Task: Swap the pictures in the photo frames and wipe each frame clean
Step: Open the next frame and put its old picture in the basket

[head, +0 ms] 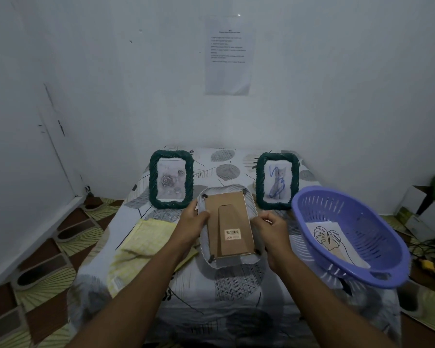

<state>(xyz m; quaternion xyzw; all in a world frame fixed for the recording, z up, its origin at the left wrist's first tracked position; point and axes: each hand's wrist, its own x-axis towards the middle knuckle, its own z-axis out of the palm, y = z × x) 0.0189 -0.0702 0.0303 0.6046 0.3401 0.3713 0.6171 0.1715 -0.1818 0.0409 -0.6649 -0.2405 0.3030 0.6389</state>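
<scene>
My left hand (193,222) and right hand (270,228) gripped the side edges of the white frame (227,223), back up, mid-table (236,285). Green frames (171,179) stood behind; basket (349,237) crowded the right edge.

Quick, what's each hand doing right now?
Left hand: closed on the left edge of the white frame, which is turned back-side up.
Right hand: closed on that frame's right edge.
</scene>
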